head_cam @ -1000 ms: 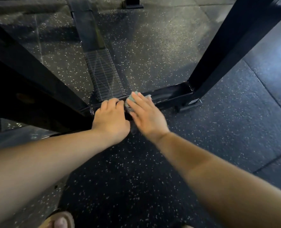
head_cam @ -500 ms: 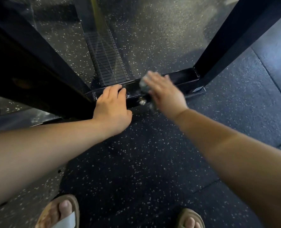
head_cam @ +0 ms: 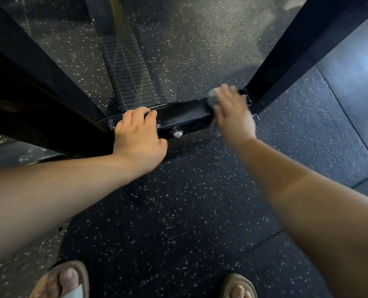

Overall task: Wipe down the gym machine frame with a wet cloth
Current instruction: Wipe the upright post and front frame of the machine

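Observation:
The gym machine frame is black steel: a low crossbar (head_cam: pixel 183 117) lies on the floor between a right upright post (head_cam: pixel 286 57) and a dark left beam (head_cam: pixel 39 67). My left hand (head_cam: pixel 138 136) rests on the crossbar's left end, fingers curled over its top edge. My right hand (head_cam: pixel 232 115), blurred by motion, presses a grey cloth (head_cam: pixel 212 99) flat against the crossbar's right end, close to the upright post. Most of the cloth is hidden under the hand.
A ribbed black footplate (head_cam: pixel 131 82) runs away from the crossbar's far side. A bolt head (head_cam: pixel 177 133) sticks out of the crossbar's near face. Speckled rubber floor (head_cam: pixel 178 211) lies all around. My two sandalled feet (head_cam: pixel 66 280) stand at the bottom edge.
My right hand has slid the cloth rightward along the crossbar, from beside my left hand to near the right post. My left hand has kept its place.

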